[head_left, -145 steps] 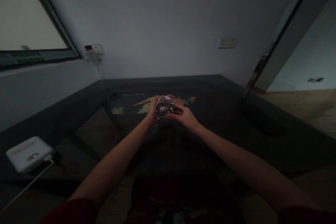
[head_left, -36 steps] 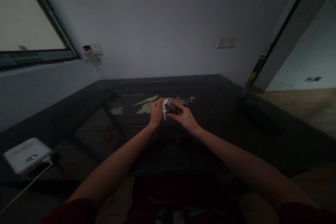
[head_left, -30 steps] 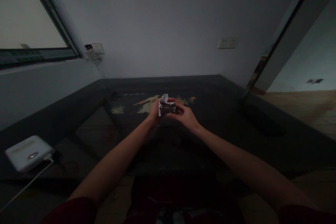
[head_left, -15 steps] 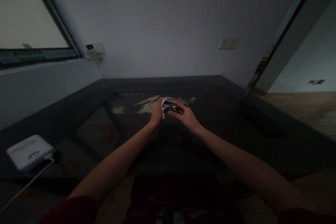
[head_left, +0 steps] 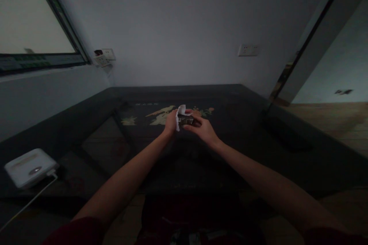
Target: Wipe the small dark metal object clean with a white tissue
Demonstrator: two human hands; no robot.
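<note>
Over the middle of the table, my left hand point(head_left: 170, 121) is closed around a crumpled white sheet point(head_left: 181, 110), paper or cloth, which stands up beside its thumb. Between both hands is a small dark box-shaped object point(head_left: 186, 121) with lighter marks on its front; its exact kind is too dim to tell. My right hand point(head_left: 206, 129) grips the right end of this object with thumb and fingers. The left end meets the white sheet. The fingers of my left hand are mostly hidden behind the sheet and the object.
A dark, glossy table point(head_left: 178, 160) with a bird-and-flower picture point(head_left: 161, 116) lies beneath my hands. A white rounded device point(head_left: 30, 166) with a white cable point(head_left: 28, 203) stands at the left. A dark flat object point(head_left: 287, 134) lies at the right. Wall sockets point(head_left: 248, 50) are behind.
The dark object has turned, so its marked front face shows more clearly. The white sheet now rises higher above it. Both hands stay in nearly the same place.
</note>
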